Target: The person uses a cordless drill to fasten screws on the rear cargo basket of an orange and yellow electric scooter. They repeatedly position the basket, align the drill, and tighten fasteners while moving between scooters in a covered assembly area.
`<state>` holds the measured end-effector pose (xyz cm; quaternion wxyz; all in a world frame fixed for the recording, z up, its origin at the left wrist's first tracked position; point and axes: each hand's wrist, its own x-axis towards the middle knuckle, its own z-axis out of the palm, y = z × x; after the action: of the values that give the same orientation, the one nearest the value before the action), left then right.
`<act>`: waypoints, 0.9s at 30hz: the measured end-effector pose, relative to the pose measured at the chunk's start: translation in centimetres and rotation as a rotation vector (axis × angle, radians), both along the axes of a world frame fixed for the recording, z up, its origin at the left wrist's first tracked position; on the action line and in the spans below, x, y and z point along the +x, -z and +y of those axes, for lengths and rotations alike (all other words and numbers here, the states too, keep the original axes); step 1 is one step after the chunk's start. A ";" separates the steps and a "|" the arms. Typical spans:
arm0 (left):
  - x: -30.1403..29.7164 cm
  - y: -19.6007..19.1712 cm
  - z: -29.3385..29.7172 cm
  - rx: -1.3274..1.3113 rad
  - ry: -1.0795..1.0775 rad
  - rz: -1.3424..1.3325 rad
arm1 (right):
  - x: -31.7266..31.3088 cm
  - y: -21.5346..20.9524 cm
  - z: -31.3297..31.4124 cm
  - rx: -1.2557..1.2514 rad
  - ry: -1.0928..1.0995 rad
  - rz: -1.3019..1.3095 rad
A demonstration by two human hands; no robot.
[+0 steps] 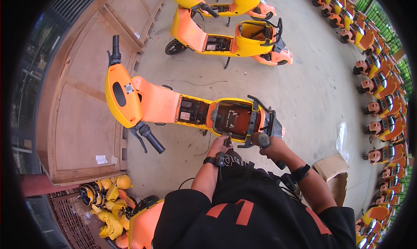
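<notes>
In front of me stands a yellow and orange electric scooter (158, 104) with its seat off and its floor panel open. The open seat bucket (232, 118) shows a dark inside, and a black rear rack (271, 121) curves behind it. My right hand (276, 150) is wrapped round a cordless driver (260, 139), whose rounded dark end faces up beside the rack. Its bit is hidden. By the bucket's near edge, my left hand (220, 145) has its fingers closed on something small and dark that I cannot make out.
More scooters (226, 42) stand ahead, and a long row of them (378, 92) lines the right. A large wooden crate (87, 105) is at left, above a pile of yellow parts (114, 205). An open cardboard box (332, 166) and plastic wrap (342, 140) lie on the right.
</notes>
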<state>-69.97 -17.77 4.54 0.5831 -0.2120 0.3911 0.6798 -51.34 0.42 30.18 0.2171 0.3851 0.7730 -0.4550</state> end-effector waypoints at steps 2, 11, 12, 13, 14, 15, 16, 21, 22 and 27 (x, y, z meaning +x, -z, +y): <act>-0.3 0.2 -0.2 0.010 0.043 0.041 | -0.5 -1.9 -0.5 -0.071 0.033 -0.033; -0.6 -0.1 -0.1 0.011 -0.005 0.038 | 1.7 0.5 -0.7 0.046 -0.022 0.050; -0.7 -0.4 0.1 -0.033 -0.018 0.037 | 1.8 0.8 -0.8 0.074 -0.029 0.088; -0.8 -0.7 0.2 -0.077 -0.030 0.037 | 2.0 0.8 -0.8 0.067 -0.023 0.080; -0.7 -0.4 -0.1 -0.083 0.006 0.080 | 2.0 0.7 -0.9 0.061 -0.017 0.072; -0.8 -0.4 -0.6 -0.087 0.039 0.132 | 1.8 0.4 -0.9 0.056 -0.012 0.072; -0.9 -0.4 -0.9 -0.091 0.073 0.184 | 1.7 0.3 -0.7 0.061 -0.021 0.068; -1.3 0.1 -1.0 -0.080 0.046 0.181 | 2.1 0.5 -0.6 0.067 -0.055 0.046; -1.4 0.3 -1.1 -0.090 0.052 0.176 | 2.1 0.5 -0.8 0.066 -0.051 0.060; -1.1 -0.7 -0.9 -0.021 0.104 0.149 | 2.6 1.3 -0.6 0.084 -0.063 0.106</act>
<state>-71.10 -18.62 5.20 0.5846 -0.1463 0.4512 0.6583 -48.73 -0.21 28.88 0.1735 0.3447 0.8135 -0.4351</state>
